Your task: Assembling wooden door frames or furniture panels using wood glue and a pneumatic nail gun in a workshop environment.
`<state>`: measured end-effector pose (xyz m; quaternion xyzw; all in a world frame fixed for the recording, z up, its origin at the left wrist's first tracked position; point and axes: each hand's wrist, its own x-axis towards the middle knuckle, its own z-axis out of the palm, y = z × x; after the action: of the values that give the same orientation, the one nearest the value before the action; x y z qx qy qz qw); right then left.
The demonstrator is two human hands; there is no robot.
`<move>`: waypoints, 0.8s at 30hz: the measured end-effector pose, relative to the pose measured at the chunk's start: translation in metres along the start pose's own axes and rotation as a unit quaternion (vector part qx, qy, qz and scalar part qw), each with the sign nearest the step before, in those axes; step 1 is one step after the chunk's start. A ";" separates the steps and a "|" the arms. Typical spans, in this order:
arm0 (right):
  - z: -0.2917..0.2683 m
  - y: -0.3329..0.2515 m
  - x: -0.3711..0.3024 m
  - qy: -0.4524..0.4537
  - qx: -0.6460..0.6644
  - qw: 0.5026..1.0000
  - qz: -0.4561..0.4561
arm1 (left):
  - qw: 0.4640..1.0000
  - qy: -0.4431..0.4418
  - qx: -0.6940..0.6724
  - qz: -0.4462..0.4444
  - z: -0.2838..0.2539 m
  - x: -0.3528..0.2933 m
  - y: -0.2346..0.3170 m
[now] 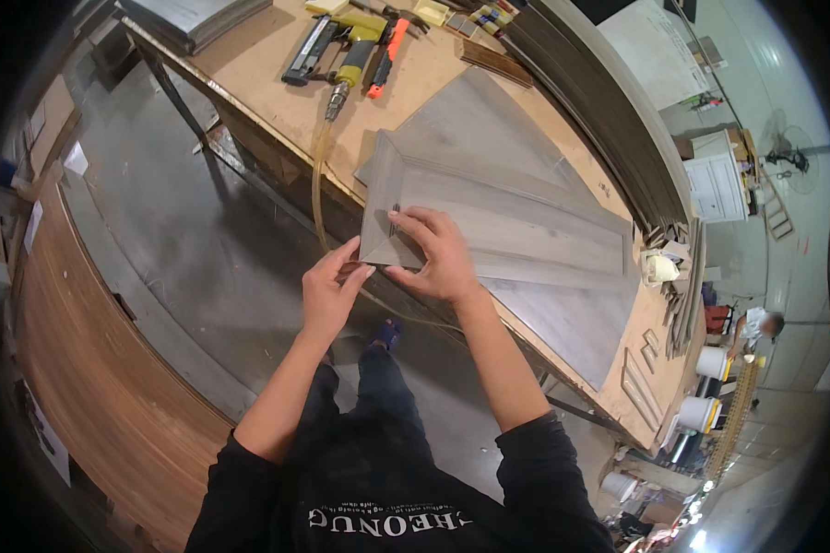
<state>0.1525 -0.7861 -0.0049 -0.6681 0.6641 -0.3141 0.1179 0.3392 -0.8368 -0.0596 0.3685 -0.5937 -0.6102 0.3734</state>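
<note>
A grey wood-grain framed panel (526,221), like a cabinet door, lies with its near-left corner jutting past the bench edge. At that corner my left hand (330,288) pinches the edge, thumb and forefinger close together. My right hand (441,256) grips the same end, fingertips on the frame's face and thumb at the front edge. Beside the right fingertips is a small dark mark or piece, too small to name. Beneath the framed panel lies a wider flat grey sheet (563,332).
A yellow-green air nailer (355,60) rests on the wooden bench (249,64), its hose (319,184) hanging over the front edge. An orange-handled tool (389,57) is beside it. Long dark strips (609,101) are stacked behind. Brown boards (111,341) stand left; a person (758,324) is far right.
</note>
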 end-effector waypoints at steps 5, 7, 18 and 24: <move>-0.003 0.001 0.001 -0.017 -0.036 0.999 -0.021 | 1.000 0.015 0.015 0.019 0.006 0.001 0.002; -0.001 -0.002 0.001 -0.005 -0.026 0.999 -0.027 | 0.999 0.048 0.015 0.021 0.010 -0.003 0.001; 0.009 -0.010 0.010 0.008 -0.018 0.999 -0.041 | 0.990 0.069 0.101 0.072 0.004 -0.005 0.005; 0.006 0.014 -0.011 -0.033 0.024 0.999 0.010 | 0.982 0.017 0.172 0.075 0.016 0.001 -0.001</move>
<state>0.1450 -0.7788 -0.0205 -0.6688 0.6585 -0.3062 0.1590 0.3247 -0.8305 -0.0600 0.3918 -0.7091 -0.4628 0.3599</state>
